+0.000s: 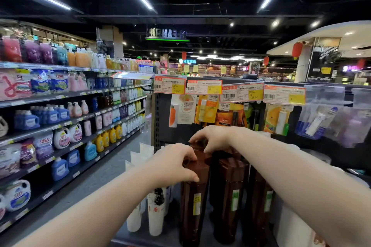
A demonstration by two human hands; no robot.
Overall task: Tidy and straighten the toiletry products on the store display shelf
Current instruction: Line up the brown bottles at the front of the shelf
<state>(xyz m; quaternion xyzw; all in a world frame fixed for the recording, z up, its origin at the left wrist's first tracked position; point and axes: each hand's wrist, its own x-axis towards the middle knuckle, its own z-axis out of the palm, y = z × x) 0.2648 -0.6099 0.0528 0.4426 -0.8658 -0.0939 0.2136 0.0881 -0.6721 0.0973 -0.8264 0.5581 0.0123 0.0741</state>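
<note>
Several tall dark brown bottles stand upright on the low display shelf (128, 241) in front of me. My left hand (174, 163) grips the cap of the front brown bottle (193, 206). My right hand (213, 138) rests fingers-down on the cap of a brown bottle behind it (200, 144), mostly hidden by both hands. Another brown bottle (228, 196) stands to the right, untouched. White tubes (155, 214) stand cap-down to the left of the brown bottles.
Hanging packets (208, 112) and orange-yellow price tags (241, 92) fill the black pegboard behind the bottles. A long shelving unit of detergent bottles (60, 138) lines the left side of a grey aisle floor (96, 178). White bottles (291, 224) stand at the lower right.
</note>
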